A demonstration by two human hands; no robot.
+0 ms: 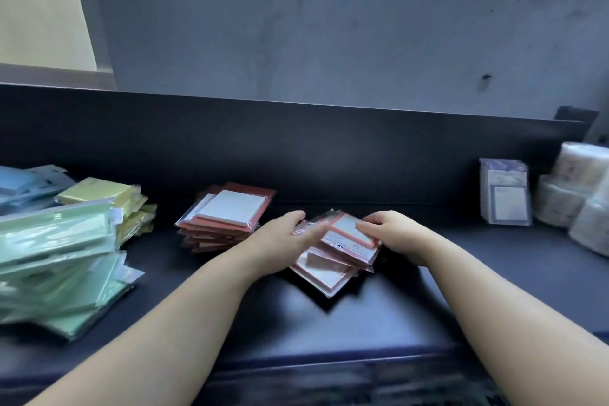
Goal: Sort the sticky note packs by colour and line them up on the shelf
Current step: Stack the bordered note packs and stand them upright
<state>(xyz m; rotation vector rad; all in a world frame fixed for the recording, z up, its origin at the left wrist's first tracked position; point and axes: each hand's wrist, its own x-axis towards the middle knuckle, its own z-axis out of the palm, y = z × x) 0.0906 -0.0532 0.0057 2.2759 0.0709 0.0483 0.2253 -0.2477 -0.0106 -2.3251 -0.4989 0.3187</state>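
Head view, looking down on a dark shelf (329, 326) with a low dark back panel (296, 148). Six groups of wrapped sticky note packs are in sight. One pink pile (333, 269) lies at the middle of the shelf, its packs fanned unevenly; the number of packs in it is too blurred to count. Two bare hands hold this pile. The left hand (280, 241) grips its left edge, with the thumb lying across the top pack. The right hand (392, 234) grips its right edge, fingers curled round it. Just left of the pink pile and slightly behind it sits one red pile (224, 217). Further left are one yellow pile (108, 198), one tall, leaning green pile (56, 250) and one blue pile (26, 184). Well to the right of the pink pile, one group of lavender packs (504, 194) stands upright against the back panel, with pale wrapped bundles (576, 194) beside it.
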